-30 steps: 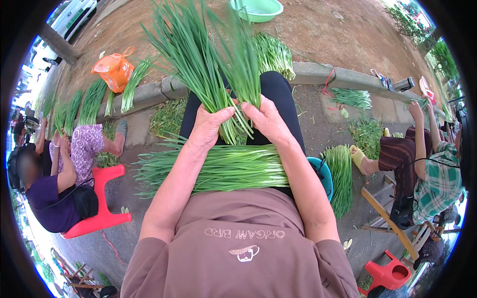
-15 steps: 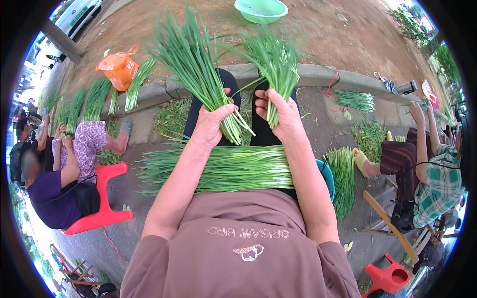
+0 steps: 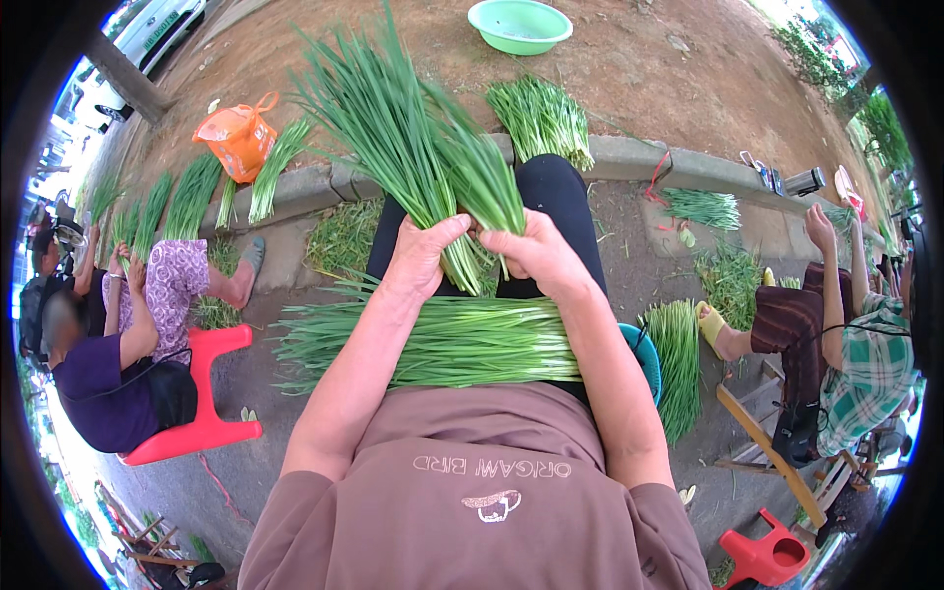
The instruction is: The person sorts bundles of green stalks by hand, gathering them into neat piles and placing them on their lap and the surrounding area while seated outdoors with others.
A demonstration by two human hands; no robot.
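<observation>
My left hand (image 3: 425,256) is closed round the stem ends of a thick bunch of garlic chives (image 3: 379,133), whose leaves fan up and to the left. A smaller bunch of chives (image 3: 484,167) is gripped by my right hand (image 3: 539,252), leaning left so that its leaves overlap the first bunch. The two hands almost touch above my knees. Across my lap lies a broad heap of chives (image 3: 472,339), white stems to the right. On the kerb beyond my right knee rests another pile of chives (image 3: 541,113).
A green basin (image 3: 521,27) stands on the dirt ahead, an orange bag (image 3: 236,143) at the kerb. Right of my lap are a teal container (image 3: 644,362) and upright chives (image 3: 675,364). People sit on both sides, one on a red stool (image 3: 202,393); another red stool (image 3: 765,551) stands behind right.
My right hand has moved left toward my left hand, and its bunch has swung left over the other bunch. The chive pile on the kerb shows more plainly now.
</observation>
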